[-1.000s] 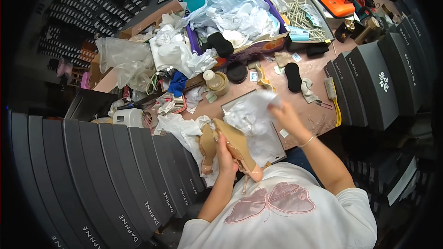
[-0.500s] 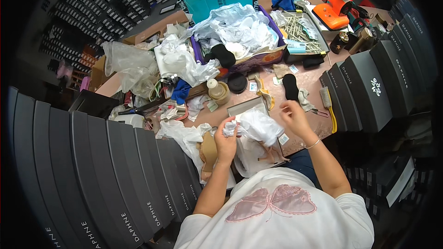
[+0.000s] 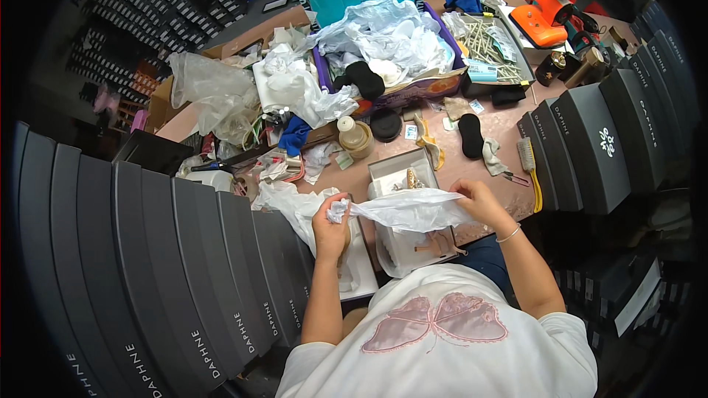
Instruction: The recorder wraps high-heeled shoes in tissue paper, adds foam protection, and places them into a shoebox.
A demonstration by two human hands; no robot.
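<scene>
Cluttered brown table (image 3: 509, 177), dark boxes (image 3: 184, 265) crowding both side edges; our left hand (image 3: 332, 230) and right hand (image 3: 479, 203) clench white tissue paper (image 3: 413, 210) over the open shoebox (image 3: 402, 177) at the near edge.

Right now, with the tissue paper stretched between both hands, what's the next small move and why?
Probably lower the tissue paper into the open shoe box: the left hand and right hand hold it taut directly above the box, where a shoe's heel shows underneath.
</scene>
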